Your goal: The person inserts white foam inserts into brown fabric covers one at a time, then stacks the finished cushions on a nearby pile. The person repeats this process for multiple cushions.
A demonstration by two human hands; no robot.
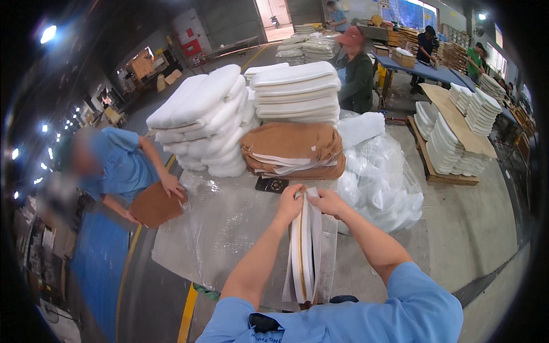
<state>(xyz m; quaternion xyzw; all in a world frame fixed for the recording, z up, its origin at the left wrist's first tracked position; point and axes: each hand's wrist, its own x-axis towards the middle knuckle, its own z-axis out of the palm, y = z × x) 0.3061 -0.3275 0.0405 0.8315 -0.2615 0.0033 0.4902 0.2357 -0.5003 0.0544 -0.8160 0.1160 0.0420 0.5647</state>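
On plastic-covered table (214,228), near side, layered white pad (295,246) is held edge-on in front of body: long, narrow, slightly bowed, tan stripe (301,251) running lengthwise, pale grey sheet (326,263) along right. Far end is pinched by fingers of left hand (292,197) and right hand (327,203), set close together. Brown folded stack (291,142) is placed just beyond.

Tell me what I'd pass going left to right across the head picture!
Blue surface → brown piece → the person's left hand → their right hand, both hands gripping a striped white piece → plastic-wrapped bundle → wooden pallet.
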